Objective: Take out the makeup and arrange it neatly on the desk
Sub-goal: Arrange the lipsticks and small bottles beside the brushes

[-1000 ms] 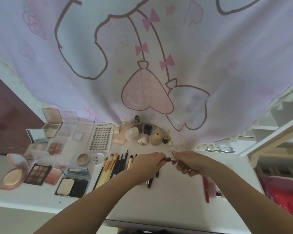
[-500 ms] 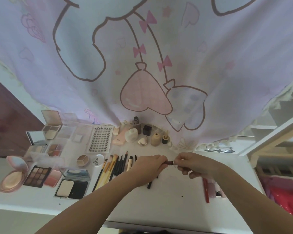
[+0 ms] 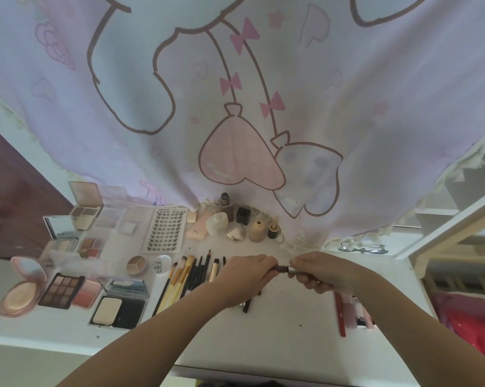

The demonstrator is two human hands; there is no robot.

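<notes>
Little has shifted since the earlier frames: both hands stay joined over the desk (image 3: 277, 339), just drifting slightly. Largest first, the curtain (image 3: 235, 93) hangs behind; palettes (image 3: 61, 291) and brushes (image 3: 180, 277) lie in rows. The left hand (image 3: 244, 270) and right hand (image 3: 319, 270) each pinch one end of a dark tube (image 3: 282, 268) (lipstick, perhaps). Pulled apart sharply, it could slip and scatter the brushes.

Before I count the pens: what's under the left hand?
Under the left hand, two dark pen ends stick out on the desk. Their upper parts, and anything else there, are covered.
</notes>
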